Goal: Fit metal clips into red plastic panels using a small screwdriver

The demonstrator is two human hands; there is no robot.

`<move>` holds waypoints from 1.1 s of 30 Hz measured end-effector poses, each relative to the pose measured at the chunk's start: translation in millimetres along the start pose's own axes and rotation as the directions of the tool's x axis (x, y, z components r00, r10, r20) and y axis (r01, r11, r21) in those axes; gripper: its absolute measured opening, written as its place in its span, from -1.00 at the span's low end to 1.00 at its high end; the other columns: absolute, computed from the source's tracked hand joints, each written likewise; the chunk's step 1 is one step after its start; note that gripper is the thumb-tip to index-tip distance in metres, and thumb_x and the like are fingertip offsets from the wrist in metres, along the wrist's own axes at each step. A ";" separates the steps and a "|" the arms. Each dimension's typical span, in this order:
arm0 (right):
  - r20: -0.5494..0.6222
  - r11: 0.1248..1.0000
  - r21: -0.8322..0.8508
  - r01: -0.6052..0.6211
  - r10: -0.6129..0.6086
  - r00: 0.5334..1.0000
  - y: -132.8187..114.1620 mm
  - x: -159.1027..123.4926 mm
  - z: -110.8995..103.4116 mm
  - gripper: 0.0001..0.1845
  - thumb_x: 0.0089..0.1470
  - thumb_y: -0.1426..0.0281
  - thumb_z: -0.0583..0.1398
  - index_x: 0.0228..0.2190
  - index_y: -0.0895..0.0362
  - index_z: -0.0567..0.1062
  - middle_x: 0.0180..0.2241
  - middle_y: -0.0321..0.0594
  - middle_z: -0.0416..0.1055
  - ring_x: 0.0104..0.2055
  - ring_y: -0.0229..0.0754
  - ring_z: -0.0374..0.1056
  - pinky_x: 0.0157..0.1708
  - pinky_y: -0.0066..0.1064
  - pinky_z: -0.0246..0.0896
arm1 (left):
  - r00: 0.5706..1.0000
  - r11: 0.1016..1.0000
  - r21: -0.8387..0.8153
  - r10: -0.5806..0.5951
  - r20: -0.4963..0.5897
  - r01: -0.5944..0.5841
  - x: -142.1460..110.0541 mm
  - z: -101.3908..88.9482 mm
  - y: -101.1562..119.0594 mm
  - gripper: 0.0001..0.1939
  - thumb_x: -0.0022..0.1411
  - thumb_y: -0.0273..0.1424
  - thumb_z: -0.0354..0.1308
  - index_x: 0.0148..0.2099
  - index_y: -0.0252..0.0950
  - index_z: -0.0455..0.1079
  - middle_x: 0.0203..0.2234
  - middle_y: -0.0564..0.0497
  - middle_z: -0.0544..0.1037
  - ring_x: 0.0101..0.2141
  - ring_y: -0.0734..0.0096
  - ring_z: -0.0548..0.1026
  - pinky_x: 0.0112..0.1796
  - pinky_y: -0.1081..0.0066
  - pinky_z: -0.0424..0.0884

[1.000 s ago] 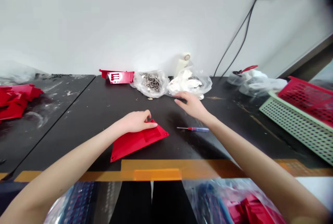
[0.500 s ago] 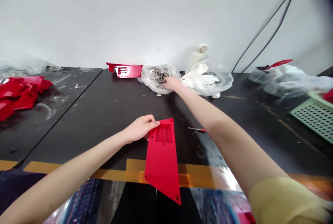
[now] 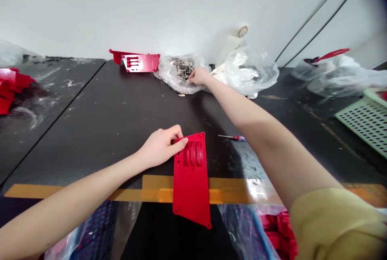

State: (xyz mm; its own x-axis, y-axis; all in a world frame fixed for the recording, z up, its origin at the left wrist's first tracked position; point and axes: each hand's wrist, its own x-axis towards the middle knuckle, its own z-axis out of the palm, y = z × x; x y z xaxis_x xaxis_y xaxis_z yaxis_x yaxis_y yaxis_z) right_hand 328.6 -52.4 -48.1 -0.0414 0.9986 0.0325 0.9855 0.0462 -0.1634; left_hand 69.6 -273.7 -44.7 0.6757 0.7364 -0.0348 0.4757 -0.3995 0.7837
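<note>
Left hand (image 3: 161, 146) pinches flat red plastic panel (image 3: 192, 183); right (image 3: 199, 77), fingers bunched, in clear bag of small metal parts (image 3: 183, 67), grip unclear.

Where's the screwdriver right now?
In the head view, the screwdriver lies on the black table, right of the red panel, beside the right forearm.

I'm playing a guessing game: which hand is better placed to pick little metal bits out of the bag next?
Probably the right hand: it's right at the small metal parts in the clear plastic bag. The left hand is farther from them and busy holding the red plastic panel.
</note>
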 end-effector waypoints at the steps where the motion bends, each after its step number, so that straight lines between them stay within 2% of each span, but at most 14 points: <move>1: -0.016 1.000 0.007 0.004 -0.004 1.000 0.4 0.1 0.5 -0.67 0.22 0.24 0.21 -0.07 0.21 0.47 -0.08 -0.14 0.46 -0.09 -0.12 0.43 -0.09 -0.17 0.41 | 1.000 1.000 0.010 0.009 0.005 -0.009 -0.4 -0.2 0.1 -0.75 0.31 -0.20 0.00 -0.35 -0.23 0.24 -0.62 0.17 0.42 -0.60 0.52 0.29 -0.49 0.51 0.12; 6: -0.123 0.998 0.049 0.026 -0.020 0.992 -3.7 -9.5 4.8 -0.72 0.22 0.27 0.22 -0.14 0.20 0.49 -0.12 -0.16 0.48 -0.10 -0.15 0.43 -0.04 -0.14 0.37 | 0.999 0.994 0.104 0.044 -0.003 -0.044 -0.9 -1.3 2.0 -0.78 0.33 -0.24 -0.01 -0.33 -0.23 0.25 -0.61 0.18 0.45 -0.60 0.52 0.30 -0.48 0.50 0.13; 9: -0.223 0.995 0.099 0.029 -0.006 0.975 -6.3 -21.6 5.0 -0.80 0.22 0.34 0.18 -0.20 0.20 0.52 -0.16 -0.11 0.51 -0.05 -0.05 0.42 0.04 -0.11 0.29 | 0.998 0.977 0.208 0.053 -0.040 -0.044 -1.0 -1.2 4.3 -0.79 0.33 -0.24 0.00 -0.33 -0.23 0.24 -0.62 0.18 0.40 -0.61 0.51 0.29 -0.46 0.47 0.11; 13: -0.344 0.984 0.176 0.029 0.034 0.938 -2.9 -41.7 1.2 -0.75 0.25 0.39 0.06 -0.13 0.17 0.48 -0.13 -0.02 0.50 0.01 0.10 0.38 0.07 -0.04 0.23 | 0.997 0.939 0.340 0.067 -0.050 -0.046 -0.7 -1.7 7.7 -0.80 0.34 -0.24 0.00 -0.30 -0.23 0.23 -0.63 0.17 0.35 -0.60 0.46 0.31 -0.47 0.44 0.06; 16: -0.380 0.972 0.226 0.057 0.034 0.924 2.4 -58.3 -1.8 -0.82 0.19 0.42 0.11 -0.18 0.14 0.47 -0.13 -0.02 0.50 0.01 0.14 0.36 0.10 0.02 0.18 | 0.996 0.909 0.411 0.091 -0.018 -0.075 1.0 -4.6 8.4 -0.81 0.36 -0.25 -0.02 -0.28 -0.24 0.23 -0.62 0.16 0.34 -0.60 0.44 0.30 -0.47 0.43 0.06; 19: -0.397 0.950 0.295 0.103 0.024 0.917 5.6 -74.8 -4.5 -0.89 0.14 0.44 0.15 -0.25 0.11 0.44 -0.15 -0.08 0.51 -0.05 0.09 0.39 0.09 -0.01 0.21 | 0.993 0.878 0.469 0.116 -0.005 -0.100 1.1 -9.1 8.2 -0.80 0.35 -0.23 -0.01 -0.26 -0.24 0.26 -0.60 0.14 0.38 -0.59 0.41 0.33 -0.48 0.41 0.07; 22: -0.431 0.910 0.393 0.128 0.059 0.900 5.8 -93.9 -6.5 -0.91 0.16 0.43 0.13 -0.25 0.10 0.40 -0.16 -0.11 0.49 -0.13 -0.02 0.41 0.02 -0.07 0.28 | 0.990 0.850 0.512 0.142 -0.005 -0.119 -1.7 -11.5 10.4 -0.78 0.34 -0.22 0.00 -0.17 -0.27 0.31 -0.44 0.05 0.51 -0.50 0.32 0.43 -0.46 0.38 0.14; 24: -0.427 0.872 0.469 0.137 0.088 0.900 5.0 -110.8 -6.4 -0.94 0.13 0.41 0.16 -0.28 0.09 0.39 -0.24 -0.16 0.48 -0.20 -0.08 0.42 -0.03 -0.09 0.33 | 0.986 0.845 0.516 0.165 -0.001 -0.141 -2.9 -10.1 13.5 -0.73 0.34 -0.21 0.01 -0.06 -0.29 0.32 -0.24 -0.03 0.55 -0.37 0.24 0.51 -0.40 0.34 0.24; 27: -0.354 0.793 0.592 0.140 0.100 0.930 3.4 -144.3 -4.3 -0.90 0.08 0.38 0.21 -0.34 0.07 0.35 -0.42 -0.26 0.45 -0.33 -0.13 0.45 -0.17 -0.16 0.42 | 0.978 0.858 0.473 0.208 0.035 -0.199 0.4 -4.4 18.0 -0.64 0.35 -0.17 0.03 0.07 -0.27 0.32 -0.02 -0.07 0.49 -0.11 0.19 0.52 -0.24 0.30 0.38; 30: -0.281 0.711 0.690 0.136 0.089 0.956 1.7 -185.3 -4.2 -0.84 0.06 0.33 0.24 -0.36 0.08 0.34 -0.45 -0.29 0.44 -0.37 -0.18 0.49 -0.24 -0.24 0.46 | 0.972 0.883 0.409 0.228 0.055 -0.230 5.8 0.6 21.0 -0.68 0.37 -0.21 0.03 0.06 -0.25 0.37 -0.07 -0.02 0.51 -0.07 0.25 0.51 -0.11 0.31 0.41; 33: -0.238 0.669 0.736 0.108 0.105 0.966 1.1 -229.9 -7.3 -0.72 -0.02 0.24 0.31 -0.32 0.08 0.38 -0.38 -0.25 0.49 -0.37 -0.19 0.49 -0.28 -0.27 0.48 | 0.973 0.907 0.372 0.228 -0.040 -0.197 -0.5 0.5 29.7 -0.66 0.40 -0.24 -0.01 0.07 -0.31 0.37 -0.02 -0.09 0.49 -0.04 0.25 0.49 -0.06 0.29 0.41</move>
State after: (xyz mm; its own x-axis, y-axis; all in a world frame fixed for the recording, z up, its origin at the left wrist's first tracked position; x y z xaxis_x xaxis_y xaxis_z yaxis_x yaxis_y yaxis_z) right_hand 340.4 -282.1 -48.5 0.1029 0.9632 0.2485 0.5332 0.1575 -0.8312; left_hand 83.7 -286.2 -21.8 0.7433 0.6471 0.1695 0.5077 -0.7107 0.4870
